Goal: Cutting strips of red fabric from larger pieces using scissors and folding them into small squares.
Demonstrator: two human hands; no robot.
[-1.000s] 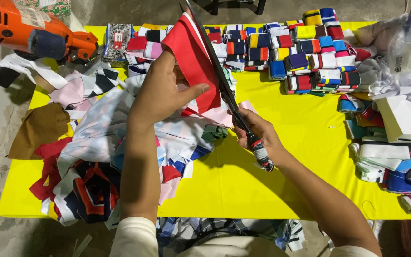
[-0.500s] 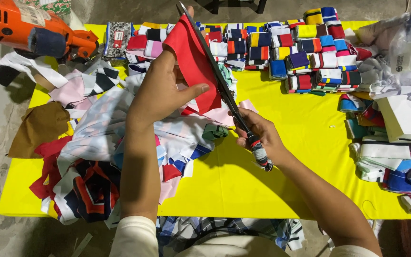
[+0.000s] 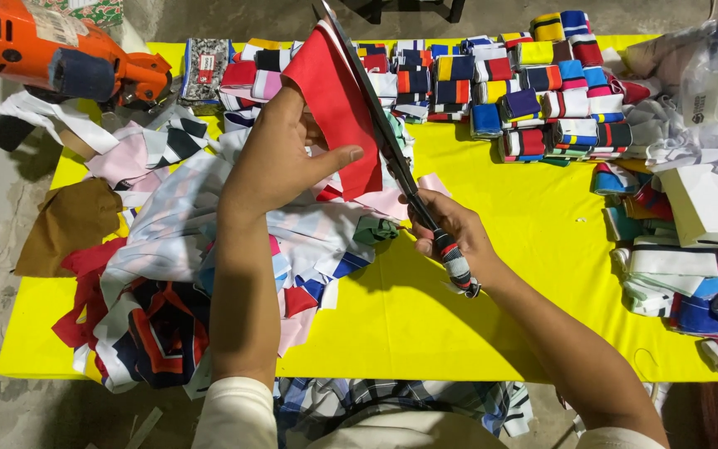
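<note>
At the upper centre of the frame, the left hand (image 3: 280,166) pinches a red fabric piece (image 3: 338,104) held upright above the yellow counter (image 3: 492,274). The right hand (image 3: 450,233) is wrapped around the taped handles of long scissors (image 3: 376,116), whose blades run along the fabric's right edge. A heap of scraps (image 3: 168,274) lies lower left.

A yellow table (image 3: 492,333) carries a heap of fabric scraps (image 3: 176,274), rows of folded striped pieces (image 3: 525,91) and an orange power tool (image 3: 51,54).
</note>
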